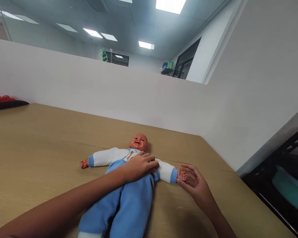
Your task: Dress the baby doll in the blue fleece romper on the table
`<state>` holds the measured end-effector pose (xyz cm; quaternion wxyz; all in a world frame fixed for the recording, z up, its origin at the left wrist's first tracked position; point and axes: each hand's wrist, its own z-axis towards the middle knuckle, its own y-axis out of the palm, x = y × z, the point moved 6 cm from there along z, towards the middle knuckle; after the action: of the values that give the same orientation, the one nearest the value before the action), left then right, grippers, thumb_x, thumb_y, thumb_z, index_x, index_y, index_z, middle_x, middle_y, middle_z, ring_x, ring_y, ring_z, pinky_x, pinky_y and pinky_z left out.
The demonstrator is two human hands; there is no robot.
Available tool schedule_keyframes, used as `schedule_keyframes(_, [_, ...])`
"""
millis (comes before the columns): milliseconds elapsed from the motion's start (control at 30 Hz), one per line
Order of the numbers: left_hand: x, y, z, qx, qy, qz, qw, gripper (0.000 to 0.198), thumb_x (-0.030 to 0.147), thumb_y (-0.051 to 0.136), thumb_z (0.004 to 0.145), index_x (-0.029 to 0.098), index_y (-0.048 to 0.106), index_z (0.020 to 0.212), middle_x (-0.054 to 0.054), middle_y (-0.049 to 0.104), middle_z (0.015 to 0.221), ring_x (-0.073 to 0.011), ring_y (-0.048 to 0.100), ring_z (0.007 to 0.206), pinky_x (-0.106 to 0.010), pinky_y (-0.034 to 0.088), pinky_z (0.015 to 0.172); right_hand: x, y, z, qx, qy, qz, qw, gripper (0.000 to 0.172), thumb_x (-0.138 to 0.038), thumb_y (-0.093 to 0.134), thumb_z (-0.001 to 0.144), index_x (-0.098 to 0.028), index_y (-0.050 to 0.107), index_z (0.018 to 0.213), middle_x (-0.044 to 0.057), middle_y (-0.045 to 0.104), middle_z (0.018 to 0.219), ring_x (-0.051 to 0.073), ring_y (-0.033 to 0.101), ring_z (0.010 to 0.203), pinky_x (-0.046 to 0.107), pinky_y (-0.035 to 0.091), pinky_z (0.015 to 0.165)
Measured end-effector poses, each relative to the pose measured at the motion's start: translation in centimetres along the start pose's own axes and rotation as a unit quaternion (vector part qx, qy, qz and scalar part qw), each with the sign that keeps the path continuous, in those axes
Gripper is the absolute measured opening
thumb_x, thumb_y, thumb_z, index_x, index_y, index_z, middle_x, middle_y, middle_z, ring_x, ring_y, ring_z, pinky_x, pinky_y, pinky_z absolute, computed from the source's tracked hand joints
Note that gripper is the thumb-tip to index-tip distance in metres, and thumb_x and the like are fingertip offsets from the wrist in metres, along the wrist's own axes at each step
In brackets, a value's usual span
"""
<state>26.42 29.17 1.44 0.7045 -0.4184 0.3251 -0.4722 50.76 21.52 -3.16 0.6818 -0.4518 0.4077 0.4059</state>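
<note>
On table (39, 148), fingers (149, 162) flat on doll (129, 185).

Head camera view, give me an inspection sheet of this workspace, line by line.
Surface: tan wooden table, seam lines across it.
Things: doll on its back, blue and white outfit, arms spread.
Clutter: red and black item at the far left edge.
Hands: left hand flat on the doll's chest; right hand holds the doll's hand.
Cables: nothing seen.
Surroundings: white partition, black rack at right, ceiling lights.
</note>
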Motion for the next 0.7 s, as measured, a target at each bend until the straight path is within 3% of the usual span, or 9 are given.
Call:
schedule_keyframes(100, [0.9, -0.8, -1.7, 0.071, 0.066, -0.011, 0.995, 0.020, 0.029, 0.047, 0.111, 0.025, 0.064, 0.121, -0.007, 0.072, 0.114, -0.0212, 0.064, 0.094, -0.037, 0.047, 0.087, -1.1, 2.6, 0.4, 0.049, -0.020, 0.058, 0.997, 0.056, -0.044, 0.091, 0.072, -0.024, 0.060, 0.114, 0.009, 0.076, 0.100, 0.027, 0.073, 0.090, 0.040, 0.062, 0.081])
schedule_keyframes(200, [1.3, -1.1, -3.3, 0.127, 0.098, -0.021, 0.987, 0.024, 0.022, 0.043, 0.112, 0.027, 0.062, 0.126, -0.007, 0.074, 0.116, -0.0208, 0.063, 0.096, -0.040, 0.044, 0.092, -2.5, 7.3, 0.5, 0.017, -0.054, 0.017, 0.998, 0.043, -0.037, 0.086, 0.075, -0.023, 0.066, 0.110, 0.009, 0.075, 0.099, 0.024, 0.070, 0.082, 0.039, 0.060, 0.078])
schedule_keyframes(300, [0.8, -1.3, -4.1, 0.167, 0.082, -0.071, 0.980, 0.023, 0.025, 0.043, 0.112, 0.026, 0.063, 0.123, -0.007, 0.075, 0.114, -0.0207, 0.064, 0.095, -0.041, 0.042, 0.095, -4.1, 11.6, 0.0, -0.046, -0.115, -0.045, 0.991, 0.026, -0.023, 0.075, 0.077, -0.025, 0.070, 0.103, 0.007, 0.074, 0.105, 0.026, 0.068, 0.093, 0.040, 0.058, 0.087])
schedule_keyframes(367, [-0.3, -1.6, -4.0, 0.187, 0.024, -0.153, 0.970, 0.023, 0.032, 0.044, 0.112, 0.023, 0.065, 0.116, -0.008, 0.075, 0.107, -0.0206, 0.065, 0.094, -0.039, 0.045, 0.093, -4.7, 13.1, -0.7, -0.082, -0.146, -0.058, 0.984, 0.023, -0.020, 0.069, 0.082, -0.027, 0.071, 0.104, 0.008, 0.071, 0.112, 0.028, 0.066, 0.107, 0.042, 0.055, 0.099])
schedule_keyframes(433, [-1.7, -1.9, -3.5, 0.193, -0.041, -0.261, 0.945, 0.026, 0.038, 0.046, 0.111, 0.021, 0.066, 0.109, -0.008, 0.074, 0.103, -0.0203, 0.066, 0.094, -0.036, 0.048, 0.089, -4.6, 13.4, -1.3, -0.105, -0.144, -0.002, 0.984, 0.022, -0.026, 0.066, 0.089, -0.028, 0.071, 0.110, 0.009, 0.066, 0.121, 0.029, 0.064, 0.115, 0.044, 0.052, 0.105])
schedule_keyframes(533, [-2.9, -1.7, -2.7, 0.161, -0.101, -0.346, 0.919, 0.025, 0.045, 0.060, 0.104, 0.021, 0.068, 0.106, -0.007, 0.075, 0.104, -0.0212, 0.067, 0.097, -0.034, 0.052, 0.088, -2.9, 12.5, -1.4, -0.080, -0.078, 0.117, 0.987, 0.021, -0.044, 0.067, 0.092, -0.027, 0.070, 0.105, 0.011, 0.058, 0.130, 0.027, 0.066, 0.106, 0.042, 0.059, 0.093])
schedule_keyframes(600, [-2.9, -1.3, -2.3, 0.117, -0.110, -0.311, 0.937, 0.026, 0.046, 0.068, 0.099, 0.022, 0.070, 0.107, -0.006, 0.075, 0.105, -0.0239, 0.066, 0.102, -0.036, 0.051, 0.091, -1.2, 11.5, -1.0, -0.020, -0.029, 0.123, 0.992, 0.030, -0.055, 0.071, 0.087, -0.025, 0.067, 0.091, 0.011, 0.059, 0.126, 0.028, 0.064, 0.106, 0.039, 0.060, 0.086])
schedule_keyframes(700, [-2.4, -0.3, -2.1, 0.056, -0.099, -0.212, 0.971, 0.021, 0.042, 0.067, 0.098, 0.023, 0.071, 0.108, -0.007, 0.073, 0.110, -0.0276, 0.063, 0.110, -0.041, 0.047, 0.097, 1.5, 11.1, -0.3, 0.022, 0.039, 0.111, 0.993, 0.040, -0.064, 0.072, 0.081, -0.025, 0.060, 0.083, 0.007, 0.065, 0.095, 0.027, 0.065, 0.096, 0.037, 0.058, 0.081])
